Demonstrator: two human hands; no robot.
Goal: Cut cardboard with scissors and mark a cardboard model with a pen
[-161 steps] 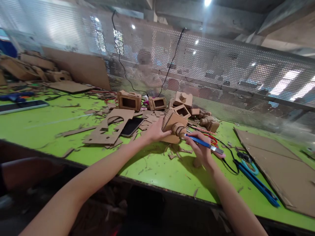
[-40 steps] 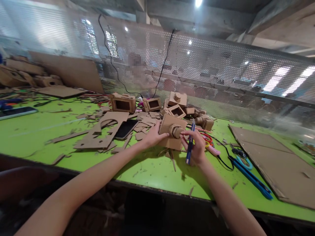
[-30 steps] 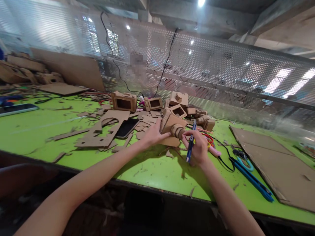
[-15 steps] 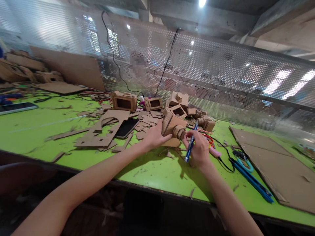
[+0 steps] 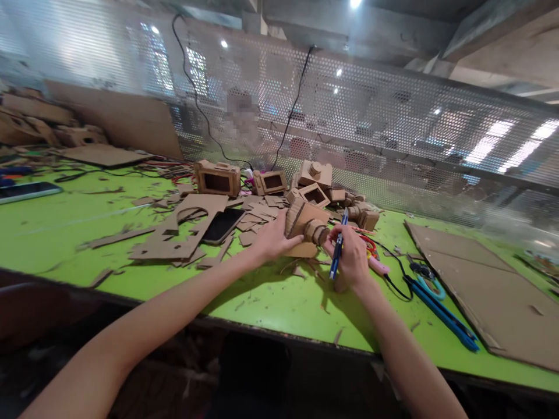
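Note:
My left hand [image 5: 273, 237] grips a brown cardboard model camera [image 5: 304, 224] by its left side, tilted on the green table [image 5: 279, 297]. My right hand [image 5: 351, 259] holds a blue utility knife [image 5: 337, 253] nearly upright, and its fingertips touch the round cardboard lens at the model's front. Small cardboard scraps lie under and around both hands.
Several other cardboard cameras [image 5: 217, 177] stand behind, along a perforated metal screen [image 5: 393, 134]. A cut-out cardboard sheet [image 5: 183, 230] and a phone [image 5: 223, 224] lie to the left. Right of my hand lie a pink tool [image 5: 379, 266], black cable, blue clamp [image 5: 441, 311] and large cardboard sheet [image 5: 489, 291].
The knife in my right hand has turned from lying sideways to nearly upright. My fingers have moved onto the lens. The model has tilted slightly in my left hand.

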